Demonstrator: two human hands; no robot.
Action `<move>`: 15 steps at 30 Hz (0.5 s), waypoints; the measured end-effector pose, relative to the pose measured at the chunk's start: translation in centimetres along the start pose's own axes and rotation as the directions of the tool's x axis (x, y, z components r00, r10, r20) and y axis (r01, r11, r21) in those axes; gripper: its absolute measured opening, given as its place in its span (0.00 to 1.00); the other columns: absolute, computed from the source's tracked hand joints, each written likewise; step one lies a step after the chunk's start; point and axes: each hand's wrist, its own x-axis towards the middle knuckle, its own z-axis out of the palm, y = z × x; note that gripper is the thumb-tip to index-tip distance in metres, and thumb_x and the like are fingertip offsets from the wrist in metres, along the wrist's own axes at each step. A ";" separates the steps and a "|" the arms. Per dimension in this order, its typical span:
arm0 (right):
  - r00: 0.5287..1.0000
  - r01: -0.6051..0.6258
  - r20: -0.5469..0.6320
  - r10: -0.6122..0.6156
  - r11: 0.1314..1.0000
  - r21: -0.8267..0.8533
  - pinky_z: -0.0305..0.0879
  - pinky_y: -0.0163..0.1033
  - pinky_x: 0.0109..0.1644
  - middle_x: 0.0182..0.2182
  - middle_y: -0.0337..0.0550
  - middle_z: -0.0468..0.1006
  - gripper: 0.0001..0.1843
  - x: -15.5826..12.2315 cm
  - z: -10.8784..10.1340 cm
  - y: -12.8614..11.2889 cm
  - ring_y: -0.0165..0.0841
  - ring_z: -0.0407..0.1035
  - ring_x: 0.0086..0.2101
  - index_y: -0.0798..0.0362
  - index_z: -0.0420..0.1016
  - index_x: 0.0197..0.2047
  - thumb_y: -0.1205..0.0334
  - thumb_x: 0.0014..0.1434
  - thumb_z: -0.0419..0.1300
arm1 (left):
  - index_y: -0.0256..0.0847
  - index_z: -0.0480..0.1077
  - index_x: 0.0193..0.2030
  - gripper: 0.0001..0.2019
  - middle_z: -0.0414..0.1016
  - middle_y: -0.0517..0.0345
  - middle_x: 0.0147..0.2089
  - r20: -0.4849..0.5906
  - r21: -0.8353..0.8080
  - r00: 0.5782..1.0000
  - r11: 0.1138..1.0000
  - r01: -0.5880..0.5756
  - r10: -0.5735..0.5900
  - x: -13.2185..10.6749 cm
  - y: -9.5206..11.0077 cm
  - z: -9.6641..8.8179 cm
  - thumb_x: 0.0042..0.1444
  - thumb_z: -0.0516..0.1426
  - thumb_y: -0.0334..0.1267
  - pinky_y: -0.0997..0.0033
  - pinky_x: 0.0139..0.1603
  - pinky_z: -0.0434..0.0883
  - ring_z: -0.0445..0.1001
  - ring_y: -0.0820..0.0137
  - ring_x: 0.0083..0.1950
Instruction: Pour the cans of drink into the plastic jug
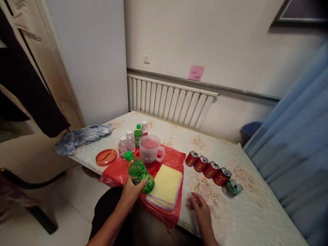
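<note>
My left hand (132, 192) is wrapped round a green-capped drink bottle (137, 171) with a green label, tilted above the red plastic bag (116, 174). Just behind it stands a clear plastic measuring jug (147, 154) with a handle and something pink in it. Yellow cloths (166, 184) lie stacked to the right of the bottle. Near the table's front edge, my right hand (198, 205) has its fingers curled together, and nothing shows in them. Behind the left hand stand two white-capped bottles (124, 148), another green-capped bottle (138, 135) and a further white-capped bottle (145, 127).
Several opened red cans (212, 170) and a green can (232, 188) form a row on the right of the flowered tablecloth (202, 141). An orange-red round lid (106, 157) lies at left, near crumpled blue-white cloth (84, 136). A blue curtain (292, 126) hangs at right.
</note>
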 end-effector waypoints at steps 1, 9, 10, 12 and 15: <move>0.995 -0.003 0.099 -0.003 0.998 0.061 0.69 0.42 0.35 0.25 0.42 0.78 0.26 -0.7 1.5 -0.5 0.38 0.73 0.27 0.55 0.75 0.41 0.45 0.44 0.67 | 0.36 0.69 0.44 0.26 0.79 0.49 0.42 0.040 -0.008 0.999 1.000 -0.004 0.004 -0.5 -0.1 0.6 0.40 0.64 0.49 0.58 0.47 0.74 0.78 0.57 0.44; 0.844 -0.290 0.535 0.043 0.875 0.387 0.70 0.47 0.47 0.54 0.53 0.73 0.36 -4.5 6.3 -1.3 0.45 0.72 0.48 0.52 0.69 0.55 0.48 0.44 0.72 | 0.37 0.69 0.46 0.26 0.79 0.48 0.44 0.326 -0.071 0.945 0.997 0.037 -0.012 -4.2 -0.4 3.2 0.40 0.64 0.46 0.57 0.48 0.74 0.77 0.55 0.46; 0.822 -0.324 0.567 0.043 0.855 0.405 0.70 0.47 0.47 0.57 0.53 0.71 0.38 -4.8 6.3 -1.4 0.45 0.71 0.50 0.52 0.68 0.56 0.48 0.44 0.72 | 0.37 0.69 0.47 0.26 0.79 0.48 0.44 0.359 -0.075 0.933 0.997 0.036 -0.006 -4.6 -0.4 3.4 0.40 0.63 0.46 0.57 0.48 0.74 0.77 0.55 0.47; 0.784 -0.370 0.620 0.030 0.824 0.428 0.69 0.46 0.46 0.58 0.52 0.69 0.40 -5.4 6.2 -1.6 0.46 0.71 0.50 0.52 0.67 0.58 0.48 0.44 0.72 | 0.37 0.68 0.49 0.27 0.79 0.49 0.46 0.412 -0.080 0.911 0.996 0.030 0.005 -5.2 -0.2 3.8 0.40 0.63 0.45 0.57 0.49 0.74 0.76 0.55 0.48; 0.734 -0.398 0.679 -0.009 0.804 0.442 0.69 0.46 0.46 0.56 0.51 0.71 0.42 -6.0 5.8 -2.0 0.46 0.72 0.48 0.52 0.66 0.60 0.48 0.44 0.72 | 0.37 0.67 0.50 0.27 0.78 0.49 0.47 0.471 -0.085 0.882 0.996 0.029 0.015 -5.8 -0.4 4.3 0.41 0.62 0.43 0.58 0.50 0.73 0.75 0.55 0.49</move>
